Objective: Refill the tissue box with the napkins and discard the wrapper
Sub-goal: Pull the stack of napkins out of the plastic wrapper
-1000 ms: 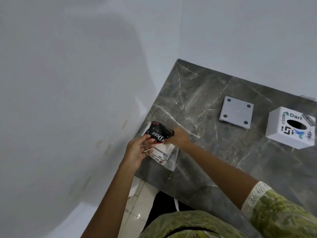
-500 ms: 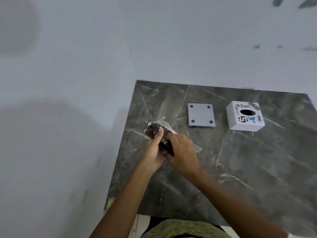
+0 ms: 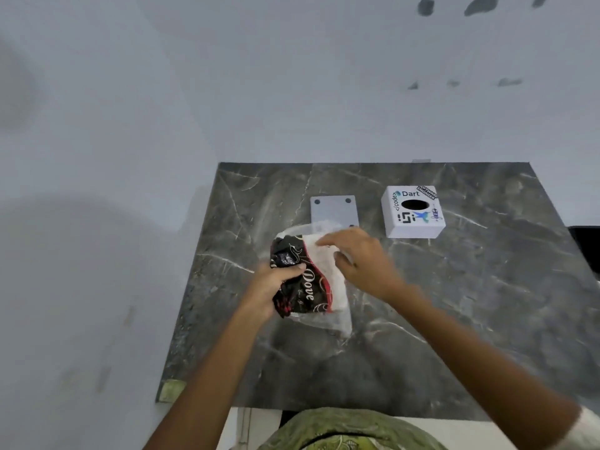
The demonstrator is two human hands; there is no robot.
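Note:
A black and red "Dove" napkin wrapper (image 3: 300,287) with clear plastic edges sits above the dark marble table (image 3: 454,319), held up by both hands. My left hand (image 3: 276,284) grips its crumpled black left side. My right hand (image 3: 360,261) pinches the white napkins (image 3: 324,258) showing at the open top right of the wrapper. The white cube tissue box (image 3: 414,212), covered in stickers with a dark oval hole on top, stands at the back right. Its flat grey base plate (image 3: 334,211) lies apart, left of the box.
White walls close in behind and to the left of the table. A dark object (image 3: 587,245) shows at the right edge. The table's front edge runs near my green-patterned clothing (image 3: 341,430).
The view swung from the table's left corner to face it squarely. Both hands brought the pack toward the table's middle, and my right hand now pulls at the white napkins.

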